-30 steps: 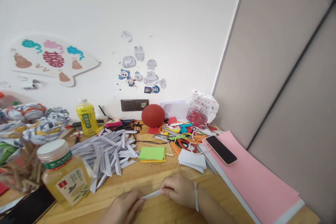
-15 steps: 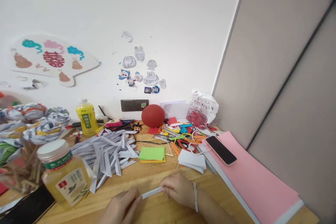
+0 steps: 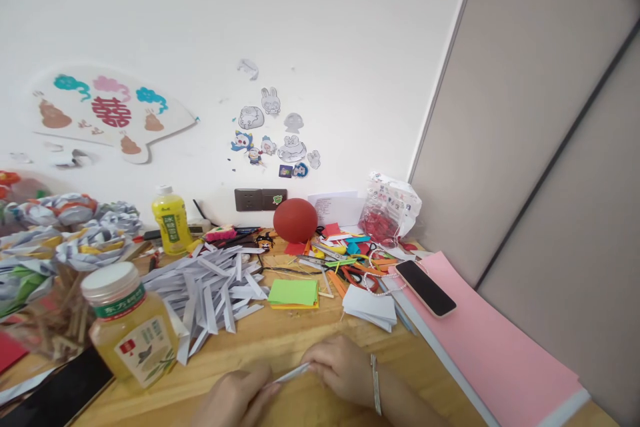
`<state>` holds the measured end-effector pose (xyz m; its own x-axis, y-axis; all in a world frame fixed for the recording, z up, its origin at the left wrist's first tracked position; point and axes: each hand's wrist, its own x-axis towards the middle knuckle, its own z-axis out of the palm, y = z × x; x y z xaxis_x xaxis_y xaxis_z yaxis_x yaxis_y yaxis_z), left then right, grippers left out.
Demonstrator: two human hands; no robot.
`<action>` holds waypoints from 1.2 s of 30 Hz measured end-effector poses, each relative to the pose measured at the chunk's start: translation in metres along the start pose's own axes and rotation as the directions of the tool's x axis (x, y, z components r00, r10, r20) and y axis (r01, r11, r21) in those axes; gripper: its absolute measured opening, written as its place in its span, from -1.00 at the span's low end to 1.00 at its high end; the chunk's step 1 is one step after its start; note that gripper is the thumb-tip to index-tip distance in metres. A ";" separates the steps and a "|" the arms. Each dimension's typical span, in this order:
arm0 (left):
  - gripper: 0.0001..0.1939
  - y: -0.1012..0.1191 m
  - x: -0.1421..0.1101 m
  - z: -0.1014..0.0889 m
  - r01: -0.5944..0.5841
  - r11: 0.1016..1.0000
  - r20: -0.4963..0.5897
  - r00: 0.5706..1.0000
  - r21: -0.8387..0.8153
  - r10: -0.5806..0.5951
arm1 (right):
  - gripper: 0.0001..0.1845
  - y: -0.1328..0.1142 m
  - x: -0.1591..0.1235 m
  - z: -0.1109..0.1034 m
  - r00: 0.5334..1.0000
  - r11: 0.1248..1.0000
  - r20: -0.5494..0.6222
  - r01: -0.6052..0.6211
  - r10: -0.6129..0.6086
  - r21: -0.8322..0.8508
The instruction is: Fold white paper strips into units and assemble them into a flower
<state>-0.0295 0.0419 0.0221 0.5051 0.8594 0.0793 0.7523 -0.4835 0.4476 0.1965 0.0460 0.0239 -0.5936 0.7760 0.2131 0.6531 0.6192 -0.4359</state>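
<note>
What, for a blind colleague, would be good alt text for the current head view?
The left hand and right hand hold a white paper strip between them over a wooden table. Beyond lie a heap of white strips and a green-topped paper stack; a phone rests on pink paper.

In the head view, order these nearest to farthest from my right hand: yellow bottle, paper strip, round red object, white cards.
From your right hand:
1. Paper strip, in its grip.
2. White cards, just beyond, rightward.
3. Round red object, near the wall.
4. Yellow bottle, back left.
</note>
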 end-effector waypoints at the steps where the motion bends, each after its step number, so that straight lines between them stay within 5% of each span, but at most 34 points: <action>1: -0.66 0.000 0.001 -0.002 0.024 1.000 0.013 1.000 -0.011 -0.024 | -0.76 0.000 0.000 -0.001 1.000 1.000 -0.010 -0.009 0.009 0.013; 10: -0.63 0.011 -0.002 -0.012 0.068 0.996 0.006 0.998 0.060 -0.068 | -0.73 -0.001 -0.004 -0.004 0.989 0.988 -0.112 -0.077 0.093 0.137; 16: -0.67 -0.013 0.009 -0.014 0.196 0.940 -0.236 0.935 -0.280 -0.265 | -0.61 0.008 -0.006 -0.008 0.982 0.959 -0.159 -0.054 0.101 0.279; 20: -0.57 -0.038 0.022 -0.023 0.250 0.663 -0.208 0.822 -0.705 -0.531 | -0.61 0.014 -0.007 -0.008 0.980 0.962 -0.127 -0.119 0.154 0.246; 24: -0.28 -0.041 0.026 -0.026 0.209 0.492 -0.175 0.760 -0.845 -0.625 | -0.64 0.012 -0.007 -0.006 0.989 0.980 -0.062 -0.126 0.136 0.154; 32: -0.21 -0.028 0.016 -0.020 0.204 0.658 -0.186 0.862 -0.725 -0.472 | -0.70 0.014 -0.004 -0.010 0.978 0.992 -0.167 -0.125 0.124 0.005; 36: -0.23 -0.029 0.016 -0.019 0.200 0.713 -0.193 0.882 -0.672 -0.429 | -0.71 0.028 -0.002 -0.018 0.910 0.944 -0.347 -0.292 0.226 -0.152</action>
<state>-0.0514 0.0731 0.0270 0.0408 0.9979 0.0502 0.3530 -0.0614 0.9336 0.2244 0.0639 0.0273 -0.2297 0.8877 0.3990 0.8613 0.3763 -0.3413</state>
